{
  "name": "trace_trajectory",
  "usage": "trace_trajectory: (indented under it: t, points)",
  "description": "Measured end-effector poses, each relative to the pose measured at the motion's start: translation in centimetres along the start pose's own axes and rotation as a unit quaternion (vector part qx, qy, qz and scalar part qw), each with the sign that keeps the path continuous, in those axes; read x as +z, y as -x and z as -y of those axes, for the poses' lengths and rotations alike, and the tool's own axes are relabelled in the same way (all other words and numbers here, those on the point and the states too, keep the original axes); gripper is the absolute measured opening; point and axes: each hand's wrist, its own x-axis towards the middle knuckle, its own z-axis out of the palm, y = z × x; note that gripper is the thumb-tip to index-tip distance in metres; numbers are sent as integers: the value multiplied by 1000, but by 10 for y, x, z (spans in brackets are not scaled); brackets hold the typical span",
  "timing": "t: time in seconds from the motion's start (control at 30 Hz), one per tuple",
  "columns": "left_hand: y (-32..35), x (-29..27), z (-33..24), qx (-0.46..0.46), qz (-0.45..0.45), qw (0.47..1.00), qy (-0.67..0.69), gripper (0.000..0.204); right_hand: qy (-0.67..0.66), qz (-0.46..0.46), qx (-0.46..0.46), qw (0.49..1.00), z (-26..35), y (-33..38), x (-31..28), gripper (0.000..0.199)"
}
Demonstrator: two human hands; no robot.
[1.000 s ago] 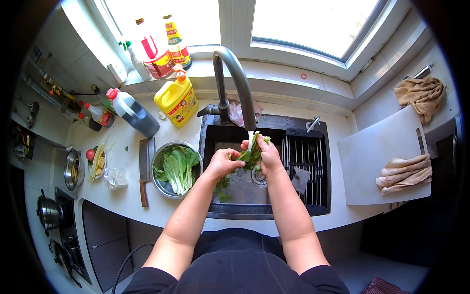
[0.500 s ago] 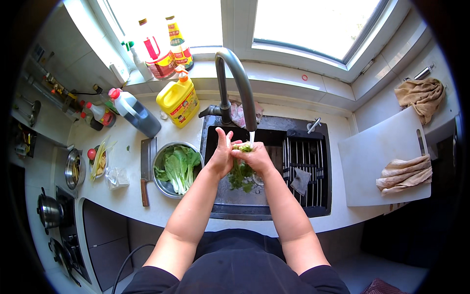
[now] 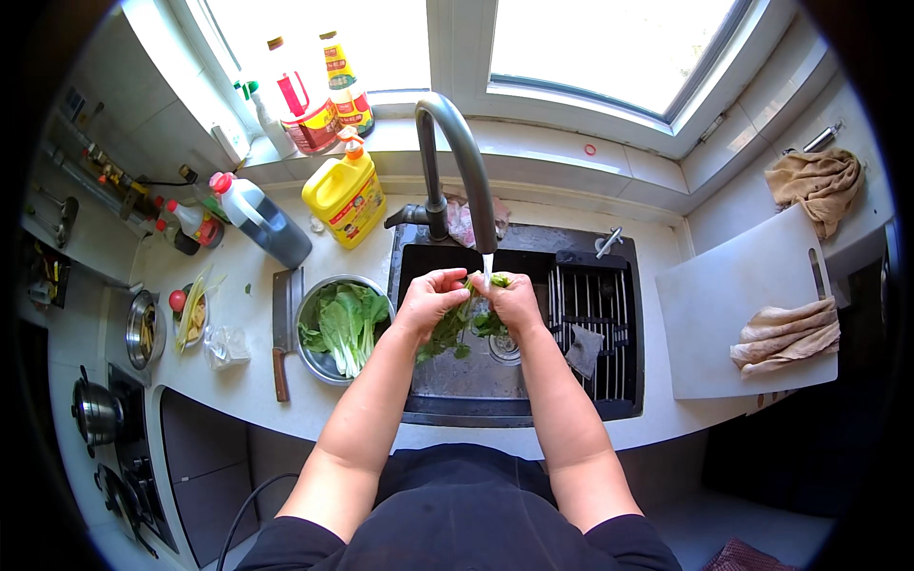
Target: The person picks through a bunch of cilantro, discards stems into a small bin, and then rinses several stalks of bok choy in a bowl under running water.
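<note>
Evidently wet, the leafy greens (image 3: 447,335) should be light, limp and a little slippery — the stems (image 3: 500,280), at the bunch's far right, look like the surest hold, since the leaves could tear. The bunch hangs over the sink (image 3: 466,388), under the faucet (image 3: 461,138), at the running water (image 3: 487,264). The right hand (image 3: 511,302) is curled closed around the stems; the left hand (image 3: 433,301) is bent into a pinch on the bunch. Both forearms (image 3: 379,400) reach in from the near side, converging — hands close together, knuckles up.
</note>
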Motion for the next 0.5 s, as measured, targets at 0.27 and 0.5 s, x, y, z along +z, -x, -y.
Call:
trace_trajectory:
  t: [0.27,0.5]
  points:
    - [6,1,2,25,23,999,-18,35,72,69,-26,995,2,-2,-7,14]
    - [3,3,6,56,-4,988,-142,21,200,74,-82,974,-13,-8,-12,18]
